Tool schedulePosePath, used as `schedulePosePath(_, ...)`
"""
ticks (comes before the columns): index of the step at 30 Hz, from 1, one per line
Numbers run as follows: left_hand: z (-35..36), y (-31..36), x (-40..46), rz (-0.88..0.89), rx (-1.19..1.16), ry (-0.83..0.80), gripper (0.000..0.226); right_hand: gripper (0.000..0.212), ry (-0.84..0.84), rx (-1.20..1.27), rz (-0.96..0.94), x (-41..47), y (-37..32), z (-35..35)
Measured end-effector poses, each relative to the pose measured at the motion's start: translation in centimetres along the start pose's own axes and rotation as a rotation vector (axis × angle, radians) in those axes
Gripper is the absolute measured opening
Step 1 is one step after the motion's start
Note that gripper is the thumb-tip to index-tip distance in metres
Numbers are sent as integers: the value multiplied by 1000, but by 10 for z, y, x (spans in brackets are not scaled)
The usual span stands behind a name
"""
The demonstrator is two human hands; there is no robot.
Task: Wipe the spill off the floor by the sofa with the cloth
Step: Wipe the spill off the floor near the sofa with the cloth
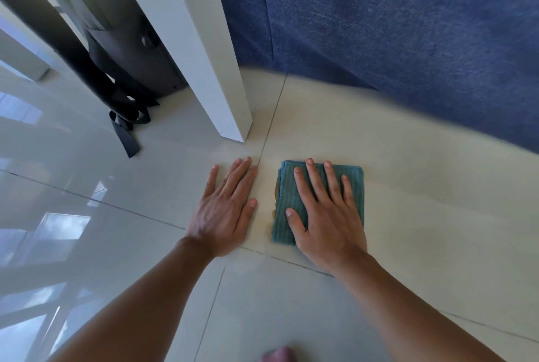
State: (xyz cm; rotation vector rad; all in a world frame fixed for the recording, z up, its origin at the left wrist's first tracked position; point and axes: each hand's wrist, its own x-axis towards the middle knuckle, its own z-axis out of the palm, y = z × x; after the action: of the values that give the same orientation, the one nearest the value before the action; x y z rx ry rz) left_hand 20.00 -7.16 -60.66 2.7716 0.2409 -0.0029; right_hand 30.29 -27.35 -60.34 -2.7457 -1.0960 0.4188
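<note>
Though folded flat at lower centre of frame, cloth (320, 201) looks soft, light, limp (likely to slide on glossy floor (423, 216)); best pressed, not pinched; right hand (326, 216) flat on it, fingers (316, 181) spread wide; left hand (224, 210) open on tile beside; yellowish spill (264, 220) at left edge.

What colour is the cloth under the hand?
Teal green with fine ribbed stripes, the cloth shows in the head view.
</note>
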Motion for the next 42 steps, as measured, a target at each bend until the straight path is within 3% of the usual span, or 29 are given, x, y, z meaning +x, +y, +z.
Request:
schedulePosePath(11,-6,-5,0,-45,-84,58,60,75,-3,-4,-33,7,-12,-2)
schedulePosePath(18,-8,-28,-17,-76,33,29,62,74,3,12,-60,11,-21,2)
schedulePosePath(42,-7,-32,-20,-88,-25,82,57,74,18,-16,-103,19,-46,11)
